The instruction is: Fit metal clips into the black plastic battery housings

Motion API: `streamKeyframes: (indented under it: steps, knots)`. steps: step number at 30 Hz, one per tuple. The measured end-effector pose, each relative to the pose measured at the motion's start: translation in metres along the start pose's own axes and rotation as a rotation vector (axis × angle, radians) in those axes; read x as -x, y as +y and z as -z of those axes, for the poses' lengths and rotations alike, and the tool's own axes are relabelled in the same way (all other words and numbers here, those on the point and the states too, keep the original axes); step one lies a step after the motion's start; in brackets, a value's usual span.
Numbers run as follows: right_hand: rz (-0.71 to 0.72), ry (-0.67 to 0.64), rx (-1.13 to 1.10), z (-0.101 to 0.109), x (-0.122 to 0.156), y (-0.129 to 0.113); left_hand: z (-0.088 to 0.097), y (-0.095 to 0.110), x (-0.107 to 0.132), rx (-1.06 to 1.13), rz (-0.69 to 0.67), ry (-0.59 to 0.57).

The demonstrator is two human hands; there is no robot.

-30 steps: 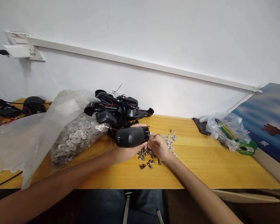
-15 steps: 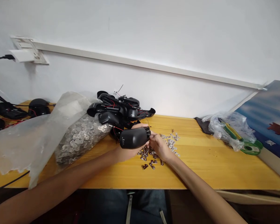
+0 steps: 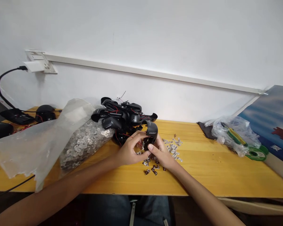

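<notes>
Over a yellow table (image 3: 217,175), the left hand (image 3: 129,151) and right hand (image 3: 163,154) pinch a black casing (image 3: 152,127) in curled fingers (image 3: 137,138), its pale lettering (image 3: 152,133) illegible.

My feed looks like a small assembly workshop: wired black casings (image 3: 112,123) heaped mid-frame on a wooden bench (image 3: 226,175), loose metal pieces (image 3: 172,147) nearby, a bag (image 3: 82,145) of similar parts at left, a green reel (image 3: 251,153) and yellow-green tool (image 3: 235,136) at right.
</notes>
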State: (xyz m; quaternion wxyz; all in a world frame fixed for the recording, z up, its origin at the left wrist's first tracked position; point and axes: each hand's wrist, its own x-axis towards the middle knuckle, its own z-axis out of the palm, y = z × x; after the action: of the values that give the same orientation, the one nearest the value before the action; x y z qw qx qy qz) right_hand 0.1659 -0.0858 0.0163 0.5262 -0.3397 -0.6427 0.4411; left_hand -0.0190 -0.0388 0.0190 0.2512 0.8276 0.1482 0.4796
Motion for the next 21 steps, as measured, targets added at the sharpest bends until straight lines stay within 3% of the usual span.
streamKeyframes:
  steps: [5, 10, 12, 17, 21]
  knots:
    - [-0.061, 0.095, -0.188, 0.0, -0.007, 0.004, -0.002, -0.012, 0.011, -0.064, -0.028, 0.037]
    - [-0.066, 0.288, -0.366, 0.004, -0.014, 0.005, -0.001, -0.019, 0.014, -0.173, -0.301, -0.035]
    - [-0.063, 0.357, -0.413, 0.007, -0.017, 0.004, 0.0, -0.017, 0.013, -0.251, -0.352, -0.062]
    - [-0.012, 0.529, -0.417, 0.024, -0.023, 0.009, 0.003, -0.013, 0.012, -0.333, -0.326, -0.092]
    - [0.103, 0.658, -0.118, 0.066, -0.028, 0.011, 0.006, -0.012, 0.009, -0.321, -0.172, -0.231]
